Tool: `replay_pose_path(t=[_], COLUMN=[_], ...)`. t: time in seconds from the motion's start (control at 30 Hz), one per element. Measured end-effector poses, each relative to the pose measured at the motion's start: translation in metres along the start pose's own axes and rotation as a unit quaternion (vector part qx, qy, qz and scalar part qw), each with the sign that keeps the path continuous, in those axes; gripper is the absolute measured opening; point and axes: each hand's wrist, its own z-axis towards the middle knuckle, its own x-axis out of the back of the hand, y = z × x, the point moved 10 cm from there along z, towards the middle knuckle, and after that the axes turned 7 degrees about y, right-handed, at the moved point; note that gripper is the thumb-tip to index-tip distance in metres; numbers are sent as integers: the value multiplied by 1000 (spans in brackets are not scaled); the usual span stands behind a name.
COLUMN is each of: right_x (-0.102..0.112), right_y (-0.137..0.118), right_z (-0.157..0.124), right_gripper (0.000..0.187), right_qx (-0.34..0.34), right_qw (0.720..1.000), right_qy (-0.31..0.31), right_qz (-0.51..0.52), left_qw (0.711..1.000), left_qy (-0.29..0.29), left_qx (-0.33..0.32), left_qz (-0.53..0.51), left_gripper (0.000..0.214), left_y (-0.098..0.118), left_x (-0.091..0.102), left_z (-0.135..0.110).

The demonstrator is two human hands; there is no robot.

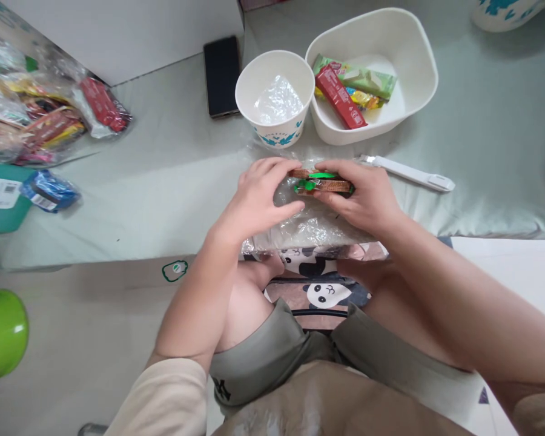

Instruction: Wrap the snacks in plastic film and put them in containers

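Note:
Small snack packets [329, 186] with brown and bright green wrapping stand on edge, side by side. My right hand [366, 194] is closed on them, fingers on the far side and thumb on the near side. My left hand [263, 197] curves around their left end. Its index fingertip is at the far brown packet, while its thumb stays apart on the near side. Crumpled clear plastic film [300, 227] lies on the cloth under both hands. Directly beyond stands a white paper cup [279, 130] with blue leaf prints and clear plastic inside.
A white tub [413, 115] holds red, green and yellow snack packets. A white-handled cutter [413, 172] lies right of my hand. The phone [221, 75] is behind the cup. At left are bagged snacks [49, 115], a blue packet [49, 191] and a teal box [2, 206].

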Motion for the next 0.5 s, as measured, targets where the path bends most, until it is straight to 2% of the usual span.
replay_pose_path(t=[0.1,0.2,0.33,0.5], right_x=[1,1,-5,-1], right_y=[1,-1,-3,-6], right_z=[1,0,-3,-2], right_gripper=[37,45,61,51], right_qx=[-11,2,36,54], right_qw=[1000,1000,999,998], right_qy=[6,-4,-33,3], right_qz=[8,19,23,11], left_qw=[999,998,997,994], left_qy=[51,62,70,82], left_qx=[-2,-20,-21,-20], left_qz=[-2,-17,-38,-68], left_gripper=[38,30,28,36], left_y=[5,9,7,5], left_x=[10,11,12,10], left_z=[7,9,8,6])
